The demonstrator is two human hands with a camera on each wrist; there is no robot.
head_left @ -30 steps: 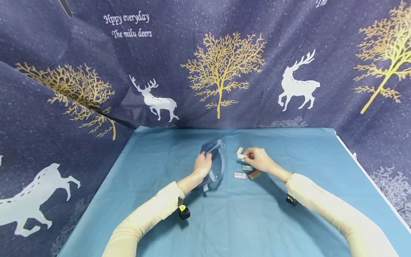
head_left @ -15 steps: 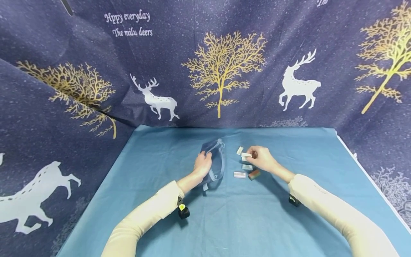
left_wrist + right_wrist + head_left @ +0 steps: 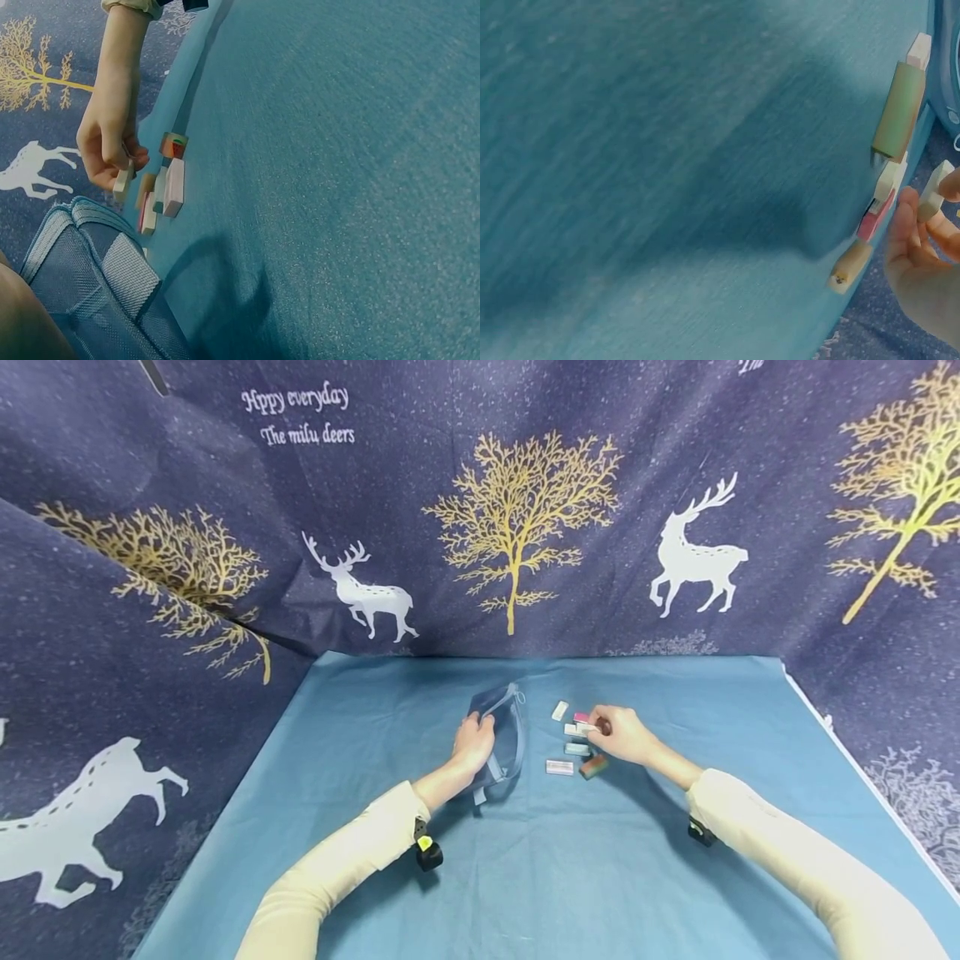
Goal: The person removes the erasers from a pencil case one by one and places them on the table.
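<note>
My left hand (image 3: 474, 745) grips a blue mesh zip pouch (image 3: 90, 281) by its side, and the pouch's zipped mouth faces right. Between thumb and fingers, my right hand (image 3: 624, 735) pinches a small white eraser (image 3: 934, 191), held over the others. Beneath and beside that hand lie a pink-ended eraser (image 3: 581, 718), another white eraser (image 3: 571, 729) and a pale green one (image 3: 577, 749). Closer to me are a pinkish-white eraser (image 3: 559, 767) and an orange-and-green one (image 3: 594, 767). Farther back, a white eraser (image 3: 560, 710) lies at a slant.
A blue cloth (image 3: 510, 877) covers the table. Behind it hangs a dark blue curtain (image 3: 570, 593) printed with deer and trees. Black wrist cameras sit under both sleeves.
The right hand has shifted to the right with the white eraser, and the pink-ended eraser has come into sight. The left hand and pouch have stayed put.
</note>
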